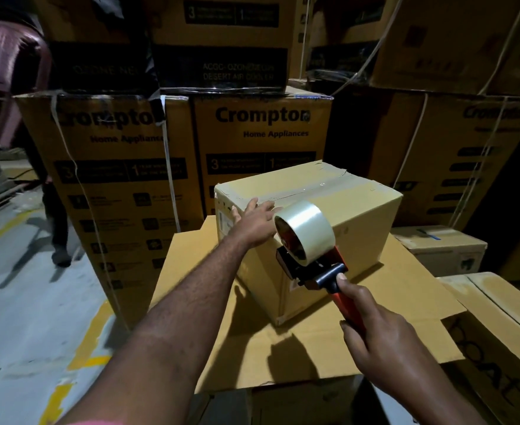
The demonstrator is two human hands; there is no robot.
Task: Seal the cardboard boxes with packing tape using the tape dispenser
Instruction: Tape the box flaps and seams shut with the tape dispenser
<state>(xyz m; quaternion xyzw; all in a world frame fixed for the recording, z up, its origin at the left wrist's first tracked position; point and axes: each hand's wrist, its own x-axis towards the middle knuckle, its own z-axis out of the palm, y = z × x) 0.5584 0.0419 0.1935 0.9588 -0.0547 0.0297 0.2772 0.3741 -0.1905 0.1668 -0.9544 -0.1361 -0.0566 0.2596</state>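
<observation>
Right hand [384, 342] nearest, fingers wrapped round the red handle of the tape dispenser [310, 259]. Roll is uppermost, at the near top edge of the cardboard box [362, 219]; contact unclear. Left hand [257, 220] beyond, fingers straight, pressing the box top near its left corner. Box sits on a flat cardboard sheet [252, 348]. Clear tape lies along the top seam. Best approach: anchor tape on the side face, brace with the left, pull level. Printed cartons [261, 133] stacked behind.

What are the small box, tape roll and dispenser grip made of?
Small box: matte brown cardboard, with creased edges and folded flaps. Tape roll: clear glossy film, likely plastic; it catches the light. Dispenser grip: smooth red, probably moulded plastic.
</observation>
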